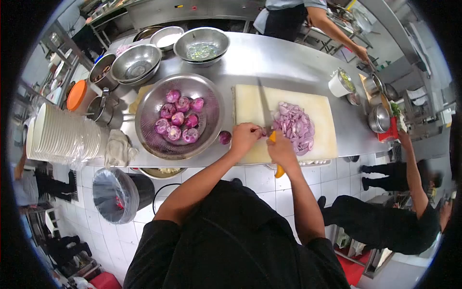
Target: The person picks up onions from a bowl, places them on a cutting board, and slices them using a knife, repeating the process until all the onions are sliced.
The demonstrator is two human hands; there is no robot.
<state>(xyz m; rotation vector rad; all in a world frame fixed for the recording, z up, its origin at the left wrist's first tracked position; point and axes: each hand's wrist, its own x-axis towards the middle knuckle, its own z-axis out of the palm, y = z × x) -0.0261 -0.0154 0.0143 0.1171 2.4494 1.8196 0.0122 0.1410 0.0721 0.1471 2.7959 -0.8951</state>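
Note:
My right hand (283, 148) is closed around the yellow handle of a knife (265, 103), whose blade points away from me over the white cutting board (243, 103). Beside the blade, my left hand (245, 138) pinches a small piece of red onion (263, 131) against the board. A heap of chopped red onion (294, 126) lies on the board to the right of the knife. One whole red onion (224, 137) sits near the board's left edge, close to my left hand. Several peeled red onions (177, 118) rest in a perforated metal colander (211, 120) on the left.
Metal bowls (136, 62) stand at the back left. Stacked white containers (67, 132) and a cloth (119, 148) are at the left, above a lined bin (115, 195). A white tub (341, 83) stands right of the board. Other people work around, one nearby on the right (385, 224).

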